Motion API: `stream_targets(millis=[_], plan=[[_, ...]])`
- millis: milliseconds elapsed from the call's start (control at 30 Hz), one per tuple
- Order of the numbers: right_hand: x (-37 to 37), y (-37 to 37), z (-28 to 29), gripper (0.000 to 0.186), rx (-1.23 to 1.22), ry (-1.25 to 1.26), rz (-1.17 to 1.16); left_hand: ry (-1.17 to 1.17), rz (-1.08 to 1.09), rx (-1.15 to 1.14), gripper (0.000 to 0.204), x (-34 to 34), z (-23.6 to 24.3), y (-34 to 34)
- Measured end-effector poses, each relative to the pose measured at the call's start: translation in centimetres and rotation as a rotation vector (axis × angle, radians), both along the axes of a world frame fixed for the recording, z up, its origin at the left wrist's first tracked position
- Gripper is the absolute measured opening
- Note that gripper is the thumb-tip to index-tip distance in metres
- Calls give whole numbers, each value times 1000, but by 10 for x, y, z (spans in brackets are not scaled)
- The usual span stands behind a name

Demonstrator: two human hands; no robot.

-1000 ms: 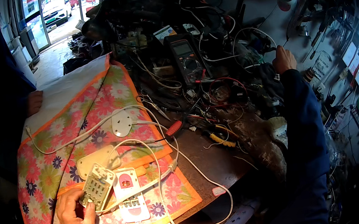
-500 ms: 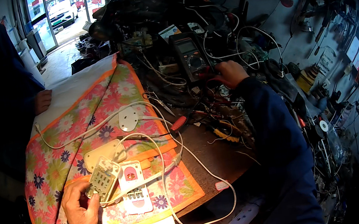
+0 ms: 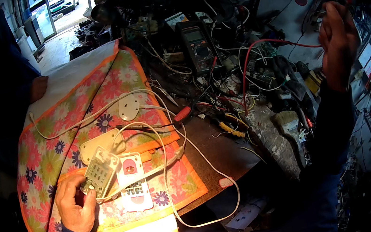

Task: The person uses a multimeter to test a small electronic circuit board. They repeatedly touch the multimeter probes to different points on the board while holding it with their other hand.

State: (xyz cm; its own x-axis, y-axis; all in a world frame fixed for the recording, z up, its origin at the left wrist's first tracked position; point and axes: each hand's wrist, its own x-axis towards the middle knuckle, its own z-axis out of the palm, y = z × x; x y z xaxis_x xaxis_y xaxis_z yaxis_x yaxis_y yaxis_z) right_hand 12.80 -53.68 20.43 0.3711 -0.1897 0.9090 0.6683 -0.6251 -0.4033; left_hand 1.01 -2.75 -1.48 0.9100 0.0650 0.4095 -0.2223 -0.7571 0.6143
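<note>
At the lower left my left hand (image 3: 75, 207) grips an opened cream plastic casing (image 3: 101, 173) with rows of slots, its thumb on the lower edge. Beside it lies a white casing half (image 3: 137, 201) with round pink areas and small contacts. Another cream cover (image 3: 100, 144) rests behind. My right hand (image 3: 339, 42) is raised at the far right, fingers curled on a red test lead (image 3: 274, 40); its tip is too dark to make out. This lead runs down toward the bench clutter near a multimeter (image 3: 199, 50). A white cord (image 3: 208, 160) loops around the casings.
A flowered blanket (image 3: 68, 127) with orange edging covers the bench's left part. On it lies a white three-hole plug or socket (image 3: 128, 107). A red handle (image 3: 183, 113) and yellow-handled tool (image 3: 230, 128) lie nearby. Another person's hand (image 3: 38, 89) rests at the blanket's far left.
My right hand has moved from beside the multimeter up and to the right, stretching the red lead. My left hand still holds the casing. The whole view has shifted slightly.
</note>
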Motion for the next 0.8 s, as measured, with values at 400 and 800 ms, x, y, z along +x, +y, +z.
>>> stream_targets(millis=[400,800], plan=[[8,110,-174,17,-1124,715,86,-27,-50,-43,32,4,-3,2],[42,129,-232,12,-988,630,-122,-5,-32,-28,39,0,4,2]])
